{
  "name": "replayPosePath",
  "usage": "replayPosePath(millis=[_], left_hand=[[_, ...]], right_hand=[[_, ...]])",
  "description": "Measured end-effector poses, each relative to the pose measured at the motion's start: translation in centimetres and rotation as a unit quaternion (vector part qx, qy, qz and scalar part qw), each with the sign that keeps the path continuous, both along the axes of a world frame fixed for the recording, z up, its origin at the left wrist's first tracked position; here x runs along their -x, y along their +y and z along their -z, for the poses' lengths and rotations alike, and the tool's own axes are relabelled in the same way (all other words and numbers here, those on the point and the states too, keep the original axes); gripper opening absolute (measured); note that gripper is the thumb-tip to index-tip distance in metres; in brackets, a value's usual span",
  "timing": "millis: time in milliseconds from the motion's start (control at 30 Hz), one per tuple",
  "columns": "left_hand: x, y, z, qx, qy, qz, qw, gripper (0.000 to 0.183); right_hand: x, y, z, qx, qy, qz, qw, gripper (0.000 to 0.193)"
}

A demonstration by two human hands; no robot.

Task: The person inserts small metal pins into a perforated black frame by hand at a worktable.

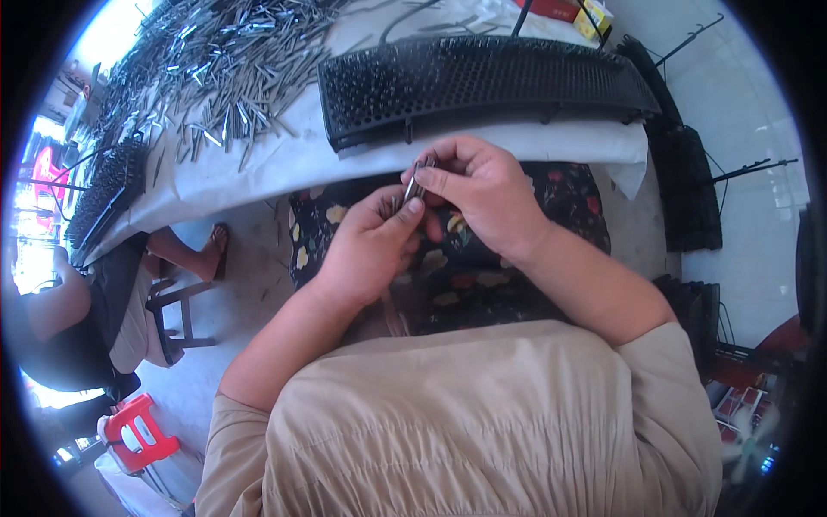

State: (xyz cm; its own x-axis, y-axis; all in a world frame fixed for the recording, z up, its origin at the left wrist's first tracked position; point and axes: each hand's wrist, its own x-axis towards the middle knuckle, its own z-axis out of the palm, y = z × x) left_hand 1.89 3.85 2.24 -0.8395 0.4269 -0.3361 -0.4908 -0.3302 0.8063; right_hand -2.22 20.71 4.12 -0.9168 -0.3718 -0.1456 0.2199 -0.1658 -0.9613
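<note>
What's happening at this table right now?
A person is working bare-handed: the left hand and right hand meet over dark floral fabric, pinching slim metal pieces between them. Just beyond, a black perforated rack rests on the white-covered table, with a big loose heap of slim metal pieces to its left.
</note>
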Motion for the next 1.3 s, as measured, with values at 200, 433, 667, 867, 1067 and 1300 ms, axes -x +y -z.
replayPosePath(millis=[200,433,667,867,1067,1300], left_hand=[[0.8,1.2,1.5,-0.052,-0.055,-0.022,0.997,0.015],[5.5,3.0,-0.4,0.105,0.054,-0.036,0.992,0.021],[8.6,3.5,-4.6,0.207,0.124,-0.074,0.968,0.017],[7.7,4.6,-3.2,0.149,0.123,-0.076,0.978,0.019],[5.0,5.2,0.5,0.037,-0.041,-0.054,0.997,0.017],[2.4,5.3,0.1,-0.026,-0.108,-0.070,0.991,0.014]], right_hand=[[1.6,1.4,0.1,-0.020,0.027,-0.065,0.997,0.027],[7.0,2.9,0.5,-0.108,0.240,-0.031,0.964,0.028],[12.8,2.6,-4.4,-0.139,0.292,-0.129,0.937,0.028],[11.2,4.1,-3.4,-0.118,0.199,-0.126,0.965,0.027],[8.8,5.3,1.9,-0.087,0.102,-0.140,0.981,0.023],[5.5,5.0,1.3,-0.054,0.141,-0.140,0.979,0.017]])
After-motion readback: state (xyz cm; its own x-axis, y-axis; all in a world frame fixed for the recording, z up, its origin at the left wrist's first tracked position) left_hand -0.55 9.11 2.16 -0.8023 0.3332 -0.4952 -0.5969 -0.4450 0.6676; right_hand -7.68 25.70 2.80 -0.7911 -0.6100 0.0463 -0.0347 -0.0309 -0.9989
